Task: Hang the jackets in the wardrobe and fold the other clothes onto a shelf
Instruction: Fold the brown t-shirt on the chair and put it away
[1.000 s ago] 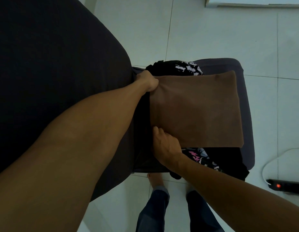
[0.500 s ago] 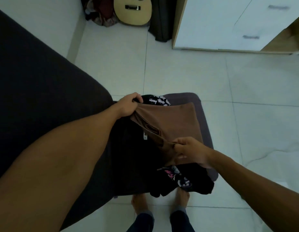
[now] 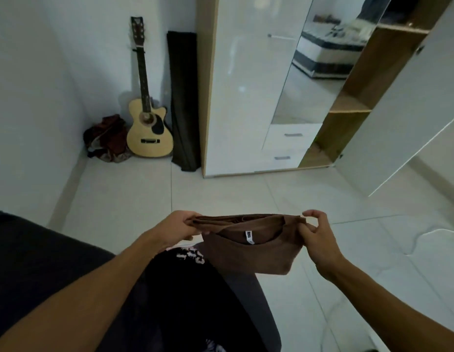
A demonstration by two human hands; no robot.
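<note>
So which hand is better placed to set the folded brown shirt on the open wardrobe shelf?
Probably the right hand: it holds the brown shirt on the side of the open shelf; the left hand is farther.

Bare floor (image 3: pixel 221 194) ahead to wardrobe (image 3: pixel 347 102) shelves — open door (image 3: pixel 403 102) flanks right.

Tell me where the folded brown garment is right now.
Low in the head view, the folded brown garment hangs between the left hand and right hand, above the black clothes.

- your left hand (image 3: pixel 179 226) and its long forearm are bare, no sleeve
- your right hand (image 3: pixel 320 243) likewise: bare wrist, no watch
</note>
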